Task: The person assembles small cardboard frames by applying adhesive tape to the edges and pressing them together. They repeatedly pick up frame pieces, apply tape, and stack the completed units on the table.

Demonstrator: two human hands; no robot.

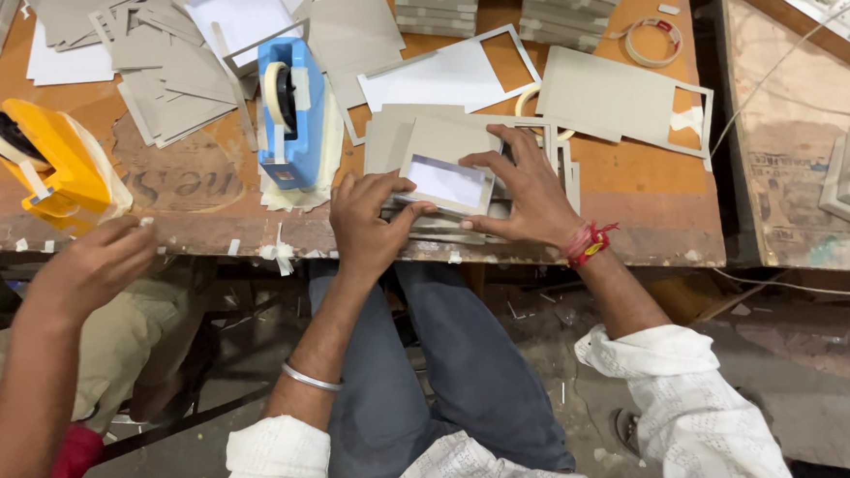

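Note:
My left hand (366, 218) and my right hand (524, 193) both press on a grey cardboard frame (431, 140) with a white rectangular window, which lies on a small stack of similar frames at the table's near edge. The left thumb pins the frame's lower left corner. Fingers of the right hand hold its right side and lower edge. A red thread band is on my right wrist, a metal bangle on my left forearm.
A blue tape dispenser (290, 110) stands just left of the stack. A yellow tape dispenser (48, 162) sits farther left, with another person's hand (92, 266) beside it. Loose grey boards, cut-out frames (621, 98), stacked boards (568, 4) and a tape roll (652, 41) cover the wooden table (636, 199).

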